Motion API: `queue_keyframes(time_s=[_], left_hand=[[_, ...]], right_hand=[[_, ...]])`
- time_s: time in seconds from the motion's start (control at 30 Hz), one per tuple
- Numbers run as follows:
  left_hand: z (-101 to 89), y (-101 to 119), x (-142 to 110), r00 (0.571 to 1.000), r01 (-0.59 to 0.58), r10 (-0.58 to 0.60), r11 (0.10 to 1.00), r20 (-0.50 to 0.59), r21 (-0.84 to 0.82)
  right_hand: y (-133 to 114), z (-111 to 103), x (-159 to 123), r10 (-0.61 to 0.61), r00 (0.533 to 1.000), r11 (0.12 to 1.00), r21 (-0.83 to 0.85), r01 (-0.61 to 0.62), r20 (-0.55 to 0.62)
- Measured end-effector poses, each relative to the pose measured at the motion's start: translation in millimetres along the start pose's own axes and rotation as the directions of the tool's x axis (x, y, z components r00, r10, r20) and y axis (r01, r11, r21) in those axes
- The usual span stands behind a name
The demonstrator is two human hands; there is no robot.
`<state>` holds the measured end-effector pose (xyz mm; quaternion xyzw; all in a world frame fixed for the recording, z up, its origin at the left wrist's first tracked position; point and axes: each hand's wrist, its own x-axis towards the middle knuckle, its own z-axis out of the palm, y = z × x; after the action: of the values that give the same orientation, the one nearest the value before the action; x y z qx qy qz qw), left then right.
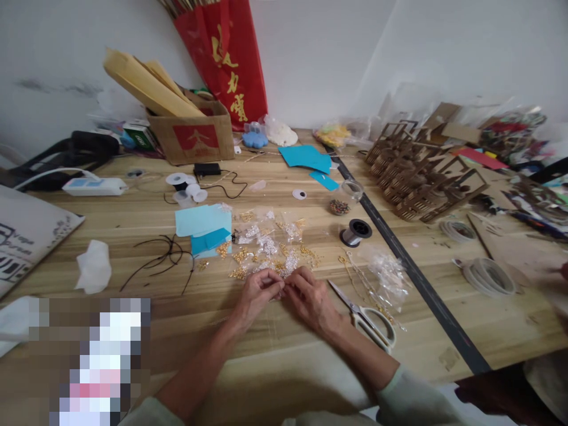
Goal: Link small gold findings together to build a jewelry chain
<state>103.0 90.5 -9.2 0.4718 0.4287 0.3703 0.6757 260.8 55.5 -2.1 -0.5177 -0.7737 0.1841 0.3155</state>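
My left hand (261, 290) and my right hand (310, 296) meet at the near edge of a spread of small gold and silver beads (266, 245). Fingers of both hands are pinched together, almost tip to tip. Whatever lies between them is too small to make out. Beside my right hand lie scissors (366, 316) with pale handles, blades slightly apart. Past them are a thin gold chain (352, 275) and a crumpled clear plastic bag (386, 278). A spool of fine wire (356, 232) stands farther back.
Blue paper pieces (208, 228) and black cords (166, 257) lie left of the beads. A jar of beads (344, 201) stands behind the spool. Brown wooden frames (412, 171) crowd the right beyond a dark strip (412, 266). At the back left is a cardboard box (190, 136).
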Motion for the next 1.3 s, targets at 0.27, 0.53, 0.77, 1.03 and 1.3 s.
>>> queue_keyframes(time_s=[0.27,0.53,0.77,1.03,1.3], left_hand=[[-0.8,-0.8,0.2,1.000,0.013,-0.013,1.000,0.007,-0.020],[1.7,4.3,-1.6,0.999,0.051,-0.051,0.996,0.011,-0.069],[0.1,3.3,-1.0,0.997,0.072,-0.072,0.997,-0.012,-0.043],[0.4,-0.2,1.7,0.996,0.071,-0.068,0.996,-0.063,0.058],[-1.6,-6.2,3.6,0.994,0.015,0.010,0.974,-0.107,0.228]], right_hand=[[2.5,3.0,-2.6,-0.012,0.999,0.998,-0.061,0.015,0.038],[0.8,-6.6,2.0,0.135,0.989,0.934,0.340,-0.107,-0.059],[16.9,-9.8,1.0,0.317,0.944,0.772,0.555,-0.309,0.085],[25.0,-12.1,-0.2,0.319,0.941,0.770,0.547,-0.329,0.116],[20.1,-13.4,-1.4,0.280,0.926,0.788,0.490,-0.372,0.252]])
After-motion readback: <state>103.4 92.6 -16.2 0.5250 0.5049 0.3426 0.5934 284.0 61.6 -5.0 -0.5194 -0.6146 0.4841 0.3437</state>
